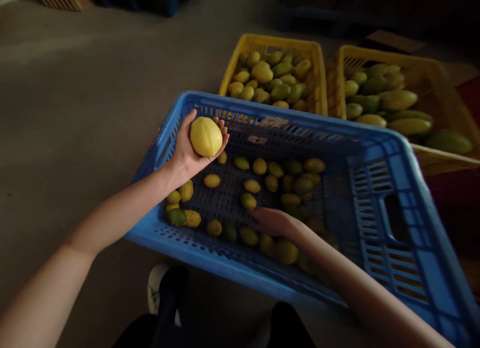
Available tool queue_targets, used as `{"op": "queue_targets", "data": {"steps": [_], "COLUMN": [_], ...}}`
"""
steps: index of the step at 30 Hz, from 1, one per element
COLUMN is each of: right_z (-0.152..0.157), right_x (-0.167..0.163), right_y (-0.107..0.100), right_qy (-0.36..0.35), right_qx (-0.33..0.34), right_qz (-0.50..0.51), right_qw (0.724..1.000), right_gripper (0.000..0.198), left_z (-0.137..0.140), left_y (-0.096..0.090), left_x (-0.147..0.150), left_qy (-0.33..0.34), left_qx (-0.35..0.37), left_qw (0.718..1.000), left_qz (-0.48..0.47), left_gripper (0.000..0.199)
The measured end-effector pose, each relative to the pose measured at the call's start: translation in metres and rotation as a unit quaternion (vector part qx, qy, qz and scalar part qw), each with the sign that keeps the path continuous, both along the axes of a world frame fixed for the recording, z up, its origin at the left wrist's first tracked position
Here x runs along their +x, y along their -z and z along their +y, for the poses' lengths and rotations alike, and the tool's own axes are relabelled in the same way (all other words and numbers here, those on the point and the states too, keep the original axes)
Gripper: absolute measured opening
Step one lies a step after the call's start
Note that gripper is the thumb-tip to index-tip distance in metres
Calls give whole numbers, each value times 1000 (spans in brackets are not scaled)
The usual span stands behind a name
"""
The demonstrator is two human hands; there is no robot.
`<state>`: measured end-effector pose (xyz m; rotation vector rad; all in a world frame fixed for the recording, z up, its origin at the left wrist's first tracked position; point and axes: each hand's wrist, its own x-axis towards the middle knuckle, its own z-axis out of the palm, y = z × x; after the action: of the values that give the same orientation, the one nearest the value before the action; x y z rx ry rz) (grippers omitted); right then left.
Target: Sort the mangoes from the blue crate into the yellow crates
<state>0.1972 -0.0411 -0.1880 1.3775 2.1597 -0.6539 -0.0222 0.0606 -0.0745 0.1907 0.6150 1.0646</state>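
Above the far left corner of a blue crate (210,260), my left hand (183,145) is palm up, its fingers and thumb curled around a large, faintly ribbed yellow fruit (206,137). Lower down, inside the crate, my right hand (273,222) stretches its fingers leftward, dim and slightly blurred. Its fingertips are right beside a small green-yellow fruit (248,201); whether they touch it I cannot tell. Several small yellow and green fruits lie about on the crate floor, such as a yellow one (212,181) and a mottled one (192,218). My right forearm hides some near the front wall.
Behind the blue crate stand a yellow crate (321,83) heaped with yellow-green fruits and a second yellow crate (390,55) with longer ones. Grey concrete floor (75,88) extends on the left. A white shoe (154,288) shows below the crate's front edge. Blue pallet parts (170,7) are at the back.
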Motion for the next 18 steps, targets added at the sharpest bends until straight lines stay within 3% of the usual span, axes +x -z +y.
{"op": "queue_targets", "data": {"steps": [3,7,12,18], "right_z": [24,88,159,189], "right_x": [-22,-59,-99,-114], "right_y": [6,24,58,88], "right_qy": [-60,-35,21,28], "right_qx": [-44,34,136,145], "right_qz": [-39,-55,-64,-52], "right_qw": [996,997,988,988], "right_gripper": [25,33,41,50], "left_z": [9,16,26,38], "left_y": [8,11,18,23], "left_x": [-12,-17,-17,-21], "left_qy": [-46,-65,-107,-105], "left_qx": [-25,-22,-56,-65], "left_qw": [998,995,992,992], "left_qz": [-35,-78,-44,-11], "left_gripper": [33,33,30,44]}}
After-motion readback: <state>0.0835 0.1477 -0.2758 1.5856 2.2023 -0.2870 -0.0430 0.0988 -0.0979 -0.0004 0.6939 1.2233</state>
